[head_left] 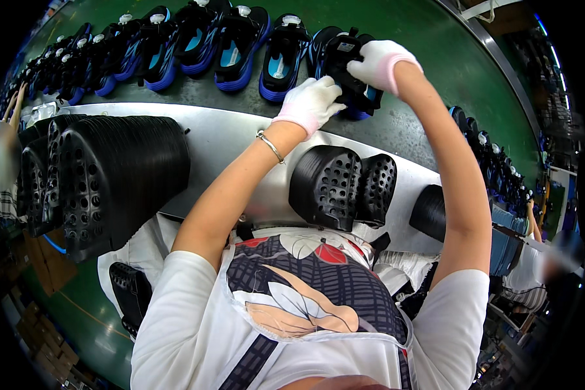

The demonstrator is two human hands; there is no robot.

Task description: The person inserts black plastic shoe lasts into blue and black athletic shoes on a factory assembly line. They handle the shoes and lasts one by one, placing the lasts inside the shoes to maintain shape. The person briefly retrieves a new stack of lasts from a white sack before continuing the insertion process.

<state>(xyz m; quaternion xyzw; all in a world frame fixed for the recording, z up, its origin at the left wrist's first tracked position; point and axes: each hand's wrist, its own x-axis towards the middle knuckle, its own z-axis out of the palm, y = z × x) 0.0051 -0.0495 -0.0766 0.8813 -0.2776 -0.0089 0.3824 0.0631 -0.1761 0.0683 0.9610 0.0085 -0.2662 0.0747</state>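
Note:
A black shoe [338,60] with a blue sole stands on the green surface at the far edge of the metal ledge. White gloves with pink cuffs cover both of my hands. My right hand [382,65] is closed on the shoe's upper from the right, thumb toward its opening. At its near left side, my left hand [310,104] has curled fingers against the shoe's edge; its fingertips are partly hidden. Just left of it stands another black and blue shoe [284,58] with a white piece on top.
A long row of similar shoes [234,49] runs leftward, and more shoes [494,153] stand at right. On the metal ledge [221,140] are nested black foot-shaped pieces with holes [335,188] and a large stack of them [123,175] at left. Other people work at both sides.

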